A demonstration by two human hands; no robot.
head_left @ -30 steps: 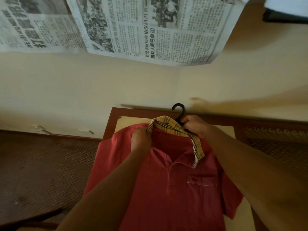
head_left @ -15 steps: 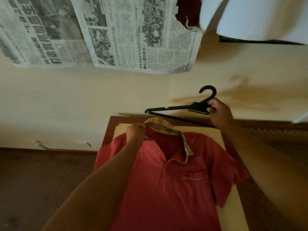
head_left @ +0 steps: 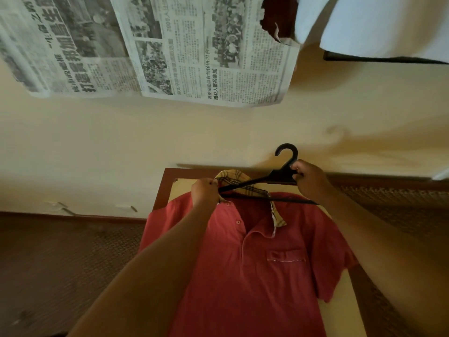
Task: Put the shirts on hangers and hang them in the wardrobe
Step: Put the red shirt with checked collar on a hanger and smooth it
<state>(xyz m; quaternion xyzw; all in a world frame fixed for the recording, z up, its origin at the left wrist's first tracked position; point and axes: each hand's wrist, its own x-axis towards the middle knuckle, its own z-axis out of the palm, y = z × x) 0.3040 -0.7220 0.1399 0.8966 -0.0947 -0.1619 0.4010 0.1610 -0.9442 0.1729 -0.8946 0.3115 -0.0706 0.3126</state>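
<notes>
Presently: red polo shirt (head_left: 245, 263) — flat on table (head_left: 167, 181). Left hand (head_left: 205, 192) pinches its plaid collar (head_left: 230, 177); right hand (head_left: 308, 178) grips black hanger (head_left: 279, 175) — tilted over the collar.

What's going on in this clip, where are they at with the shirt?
A person is putting a red polo shirt on a black hanger. The shirt lies face up on a small table against the wall. The left hand pinches the plaid collar open, while the right hand grips the hanger just below its hook. One hanger arm reaches the collar opening; the other lies over the shirt, outside it. Nothing is hung yet.
</notes>
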